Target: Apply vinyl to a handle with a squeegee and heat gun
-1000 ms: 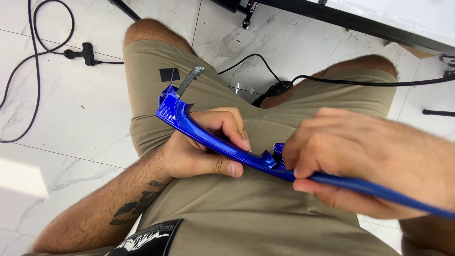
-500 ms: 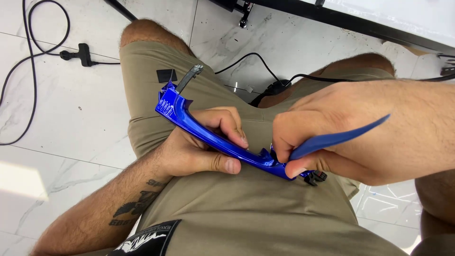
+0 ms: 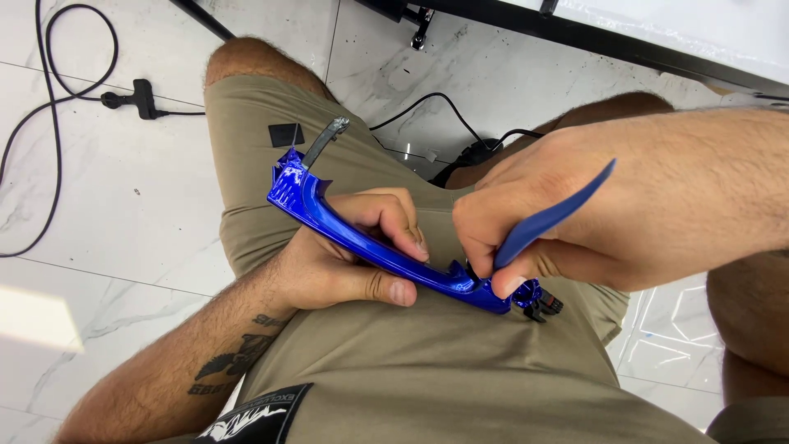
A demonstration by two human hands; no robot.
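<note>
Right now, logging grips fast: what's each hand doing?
Left hand: closed around the glossy blue handle.
Right hand: closed on the blue pry tool, tip at the handle's end.

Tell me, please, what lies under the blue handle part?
Under the blue handle part lie the left hand gripping it and khaki shorts. The right hand covers its near end.

Blue handle part (image 3: 374, 245): glossy metallic blue, long, slightly curved bar, lying diagonally across lap, upper-left to lower-right. Upper-left end flared, ribbed, grey metal tab projecting. Lower-right end carries small black fitting. Middle section gripped.

Blue pry tool (image 3: 549, 219): matte blue plastic, flat, tapered blade, angled upward to right; lower tip set against handle part near its lower-right end.
</note>
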